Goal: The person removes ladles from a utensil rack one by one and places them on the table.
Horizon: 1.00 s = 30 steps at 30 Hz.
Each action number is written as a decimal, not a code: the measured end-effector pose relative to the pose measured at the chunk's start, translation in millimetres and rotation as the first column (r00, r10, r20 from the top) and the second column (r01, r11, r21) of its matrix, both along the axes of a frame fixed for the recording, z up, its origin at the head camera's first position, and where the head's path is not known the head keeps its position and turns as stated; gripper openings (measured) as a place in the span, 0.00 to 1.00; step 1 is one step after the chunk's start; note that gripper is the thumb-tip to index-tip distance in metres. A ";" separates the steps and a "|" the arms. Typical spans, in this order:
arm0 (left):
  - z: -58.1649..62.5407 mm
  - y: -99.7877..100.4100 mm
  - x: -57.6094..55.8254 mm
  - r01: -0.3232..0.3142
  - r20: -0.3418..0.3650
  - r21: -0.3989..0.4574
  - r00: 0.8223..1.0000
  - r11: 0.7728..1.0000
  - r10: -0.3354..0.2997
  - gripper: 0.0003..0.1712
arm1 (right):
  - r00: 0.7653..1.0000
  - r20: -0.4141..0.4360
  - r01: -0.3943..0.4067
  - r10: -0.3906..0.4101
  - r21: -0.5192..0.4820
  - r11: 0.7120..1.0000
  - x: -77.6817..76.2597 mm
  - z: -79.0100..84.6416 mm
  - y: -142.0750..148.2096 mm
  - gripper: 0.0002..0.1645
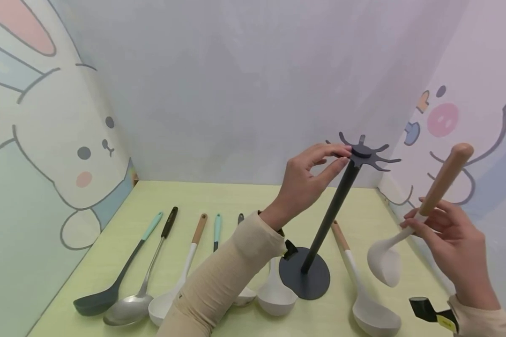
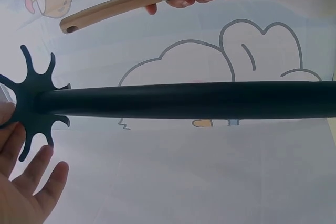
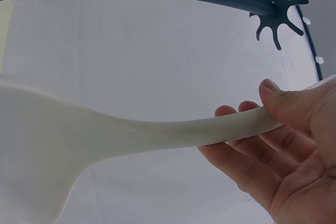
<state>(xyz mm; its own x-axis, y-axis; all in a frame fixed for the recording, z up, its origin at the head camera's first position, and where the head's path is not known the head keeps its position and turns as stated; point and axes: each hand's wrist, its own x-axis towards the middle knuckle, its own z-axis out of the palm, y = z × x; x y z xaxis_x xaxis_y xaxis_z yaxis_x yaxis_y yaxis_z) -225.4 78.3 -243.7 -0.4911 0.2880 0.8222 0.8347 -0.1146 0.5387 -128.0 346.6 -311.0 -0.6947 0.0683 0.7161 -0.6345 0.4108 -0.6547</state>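
Observation:
A black utensil stand [image 1: 331, 213] rises from a round base and leans toward the right in the head view, with a ring of curved hooks [image 1: 377, 157] on top. My left hand [image 1: 309, 175] pinches the edge of that hooked top between thumb and fingers. Off to the right, my right hand [image 1: 457, 243] grips a white ladle [image 1: 383, 262] by its neck, just below the wooden handle [image 1: 447, 178]. The ladle is held in the air, bowl down and handle end up, apart from the hooks. In the right wrist view its white neck [image 3: 178, 135] lies across the fingers under the thumb.
On the pale green table [image 1: 152, 192] lie a dark ladle [image 1: 97, 304], a steel spoon [image 1: 128, 309] and several white-headed utensils. One white ladle [image 1: 375, 318] lies right of the stand base. My left sleeve [image 1: 232, 271] hides some utensils. Cartoon-printed walls enclose the table.

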 end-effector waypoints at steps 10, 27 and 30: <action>-1.3 -12.5 0.3 0.015 -0.022 -0.046 1.000 0.999 -0.016 0.19 | 0.967 0.064 0.237 -0.247 0.138 0.962 -4.2 1.1 5.5 0.30; -11.7 -13.9 2.1 0.104 -0.105 -0.069 0.988 0.992 -0.111 0.31 | 0.858 0.236 0.380 -0.455 0.303 0.874 -5.0 -15.8 48.4 0.27; -13.8 -14.8 2.7 0.101 -0.103 -0.061 0.989 0.993 -0.107 0.32 | 0.842 0.251 0.390 -0.478 0.328 0.860 -6.2 -19.5 54.5 0.28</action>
